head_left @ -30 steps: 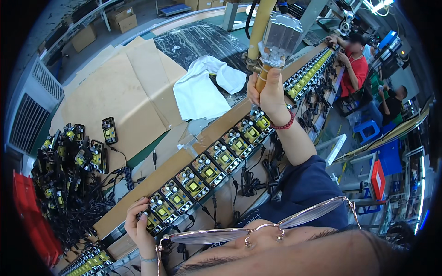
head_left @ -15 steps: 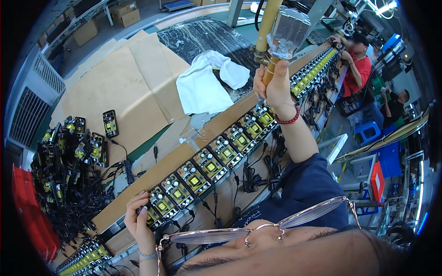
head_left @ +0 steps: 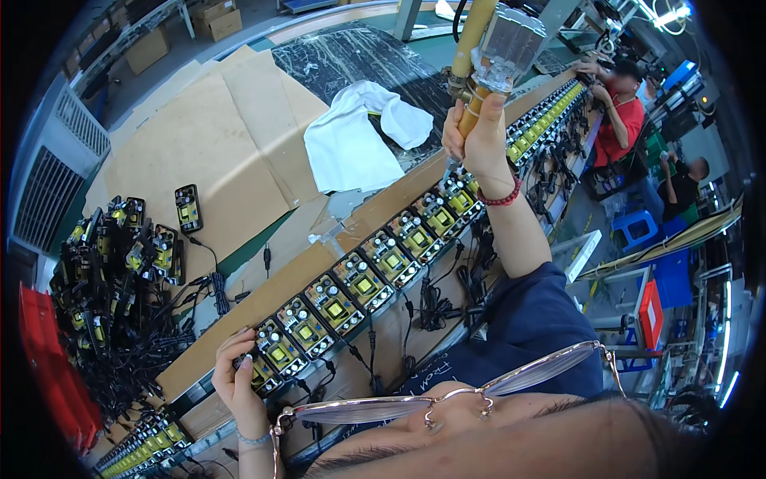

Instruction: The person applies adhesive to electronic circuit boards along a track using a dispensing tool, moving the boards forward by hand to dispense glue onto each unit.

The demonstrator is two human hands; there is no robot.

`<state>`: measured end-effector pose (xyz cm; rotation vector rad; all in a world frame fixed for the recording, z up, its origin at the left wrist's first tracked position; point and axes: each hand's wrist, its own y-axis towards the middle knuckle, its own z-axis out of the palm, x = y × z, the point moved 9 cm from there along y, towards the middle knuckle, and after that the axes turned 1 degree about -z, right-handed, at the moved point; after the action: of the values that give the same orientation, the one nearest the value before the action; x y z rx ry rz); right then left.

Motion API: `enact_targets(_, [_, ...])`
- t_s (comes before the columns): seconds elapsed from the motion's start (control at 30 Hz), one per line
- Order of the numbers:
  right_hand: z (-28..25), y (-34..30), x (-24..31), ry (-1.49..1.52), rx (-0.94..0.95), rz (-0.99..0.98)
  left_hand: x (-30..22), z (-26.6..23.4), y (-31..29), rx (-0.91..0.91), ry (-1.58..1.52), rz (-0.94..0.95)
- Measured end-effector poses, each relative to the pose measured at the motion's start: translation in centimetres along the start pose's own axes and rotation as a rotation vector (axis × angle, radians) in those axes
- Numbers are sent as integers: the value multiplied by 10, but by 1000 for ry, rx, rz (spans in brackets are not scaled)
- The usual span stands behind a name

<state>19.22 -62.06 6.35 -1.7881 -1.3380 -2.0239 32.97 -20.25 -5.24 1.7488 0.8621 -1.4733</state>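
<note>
My right hand [head_left: 485,148] is closed round the amber handle of a glue dispensing gun [head_left: 476,110] that hangs from a yellow pipe and has a clear box at its top. Its thin nozzle points down at the upper part of a slanting row of open power adapters [head_left: 361,285], black half-shells with yellow transformers and other parts on their boards. Whether the tip touches a board, I cannot tell. At the row's near left end, my left hand [head_left: 239,382] has its fingers bent over the edge of the last adapter [head_left: 265,377]. Black cables trail from the row.
A tangled heap of adapters [head_left: 108,279] lies at the left, near a red bin [head_left: 52,359]. One loose adapter [head_left: 188,208] rests on cardboard [head_left: 199,144]. Beyond the row is a white cloth [head_left: 351,152]. A person in red [head_left: 622,124] works at the far right end.
My right hand and the gun have tipped slightly to the right, the nozzle staying near the same boards. My left hand remains at the end of the row.
</note>
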Motion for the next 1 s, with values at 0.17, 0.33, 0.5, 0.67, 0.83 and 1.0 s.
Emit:
enact_targets(0.17, [-1, 3, 9, -18, -35, -39, -1, 1, -1, 10, 24, 10])
enact_targets(0.33, [1, 1, 13, -2, -45, -39, 11, -4, -1, 5, -8, 21])
enact_targets(0.5, [-1, 3, 11, 1, -56, -76, 6, -3, 1, 6, 5, 26])
enact_targets(0.67, [-4, 3, 5, -7, -31, -31, 2, 0, 1, 7, 39, 17])
enact_targets(0.83, [-9, 7, 4, -24, -40, -28, 4, 1, 2, 11, 37, 57])
enact_targets(1.0, [-14, 5, 1, -19, -48, -44, 12, -4, 1, 4, -2, 116])
